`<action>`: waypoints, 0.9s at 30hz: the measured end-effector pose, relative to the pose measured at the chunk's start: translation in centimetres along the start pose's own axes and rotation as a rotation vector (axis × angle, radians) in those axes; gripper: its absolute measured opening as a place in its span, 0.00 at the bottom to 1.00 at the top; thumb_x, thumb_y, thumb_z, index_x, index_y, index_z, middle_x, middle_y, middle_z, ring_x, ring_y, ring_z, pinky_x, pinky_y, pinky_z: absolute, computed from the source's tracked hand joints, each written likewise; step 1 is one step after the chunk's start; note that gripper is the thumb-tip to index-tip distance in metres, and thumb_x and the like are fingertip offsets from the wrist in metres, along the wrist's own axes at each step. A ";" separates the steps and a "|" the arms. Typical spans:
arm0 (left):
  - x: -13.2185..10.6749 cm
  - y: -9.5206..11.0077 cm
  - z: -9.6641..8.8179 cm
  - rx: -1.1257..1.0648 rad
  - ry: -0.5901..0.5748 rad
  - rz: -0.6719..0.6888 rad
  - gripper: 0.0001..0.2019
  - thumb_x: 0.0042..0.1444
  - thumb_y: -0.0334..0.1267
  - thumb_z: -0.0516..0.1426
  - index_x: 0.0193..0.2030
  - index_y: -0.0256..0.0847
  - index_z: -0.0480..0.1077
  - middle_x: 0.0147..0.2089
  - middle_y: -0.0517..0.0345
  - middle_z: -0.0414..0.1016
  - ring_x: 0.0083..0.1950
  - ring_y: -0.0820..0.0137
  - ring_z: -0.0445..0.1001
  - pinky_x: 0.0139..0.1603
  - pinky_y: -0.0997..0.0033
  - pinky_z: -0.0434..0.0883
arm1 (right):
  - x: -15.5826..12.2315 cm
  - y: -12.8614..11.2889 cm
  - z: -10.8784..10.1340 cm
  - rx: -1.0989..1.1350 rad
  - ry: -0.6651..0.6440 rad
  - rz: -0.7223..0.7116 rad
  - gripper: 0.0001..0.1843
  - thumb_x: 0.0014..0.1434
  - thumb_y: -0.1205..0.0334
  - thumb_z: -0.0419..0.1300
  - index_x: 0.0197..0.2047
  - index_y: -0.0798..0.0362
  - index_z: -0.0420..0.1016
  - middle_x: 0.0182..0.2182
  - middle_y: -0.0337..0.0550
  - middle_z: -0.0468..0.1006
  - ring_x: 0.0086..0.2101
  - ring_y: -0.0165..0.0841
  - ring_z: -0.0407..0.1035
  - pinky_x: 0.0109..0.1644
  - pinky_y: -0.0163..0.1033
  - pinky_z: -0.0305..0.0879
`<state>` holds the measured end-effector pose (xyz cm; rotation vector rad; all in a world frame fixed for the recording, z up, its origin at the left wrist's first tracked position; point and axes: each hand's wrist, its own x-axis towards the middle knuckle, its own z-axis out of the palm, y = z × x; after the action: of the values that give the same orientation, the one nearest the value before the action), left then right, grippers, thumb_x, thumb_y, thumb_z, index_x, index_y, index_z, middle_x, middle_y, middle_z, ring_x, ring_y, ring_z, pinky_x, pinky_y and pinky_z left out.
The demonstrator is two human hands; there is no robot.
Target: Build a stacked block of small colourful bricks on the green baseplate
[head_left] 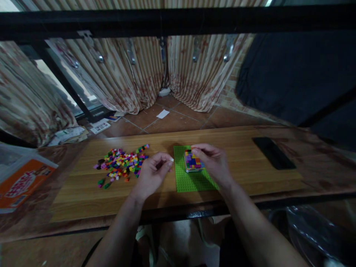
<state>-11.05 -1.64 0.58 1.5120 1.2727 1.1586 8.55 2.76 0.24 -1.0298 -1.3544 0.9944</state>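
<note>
A green baseplate (191, 181) lies on the wooden table (239, 174) in front of me. On its far part stands a small block of many-coloured bricks (193, 162). My right hand (213, 163) curls round the right side and top of that block, fingertips on it. My left hand (153, 172) hovers just left of the plate, its fingers pinched together; whether they hold a small brick I cannot make out. A loose heap of small coloured bricks (121, 165) is spread on the table to the left of my left hand.
A black phone (273, 152) lies flat at the table's right. An orange and white box (20, 181) sits at the left edge. Curtains and a tiled floor with papers lie beyond the table. A black bar crosses the top of the view.
</note>
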 end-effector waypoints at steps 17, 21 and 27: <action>1.2 -1.4 1.3 0.117 -0.017 -0.023 0.08 0.56 0.41 0.57 0.34 0.38 0.71 0.30 0.59 0.73 0.33 0.71 0.71 0.35 0.73 0.68 | -0.1 1.0 -2.2 -0.654 -0.157 -0.262 0.06 0.57 0.65 0.60 0.35 0.48 0.79 0.32 0.41 0.79 0.34 0.35 0.72 0.41 0.42 0.67; 1.1 -1.5 1.3 0.121 -0.035 -0.003 0.08 0.56 0.41 0.57 0.34 0.38 0.71 0.29 0.60 0.73 0.32 0.71 0.71 0.34 0.73 0.67 | -0.1 1.3 -2.1 -0.647 -0.182 -0.313 0.08 0.59 0.66 0.59 0.34 0.47 0.80 0.33 0.42 0.79 0.37 0.36 0.72 0.43 0.42 0.67; 1.2 -1.9 1.4 0.120 -0.028 0.028 0.07 0.57 0.40 0.56 0.34 0.39 0.71 0.30 0.60 0.73 0.33 0.71 0.71 0.36 0.73 0.67 | 0.1 2.0 -1.8 -0.663 -0.174 -0.316 0.08 0.58 0.67 0.61 0.34 0.47 0.82 0.36 0.43 0.77 0.38 0.35 0.72 0.45 0.42 0.67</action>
<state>-10.01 -0.18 -1.46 1.6325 1.3258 1.0924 10.37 3.36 -1.62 -1.1687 -1.9905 0.4001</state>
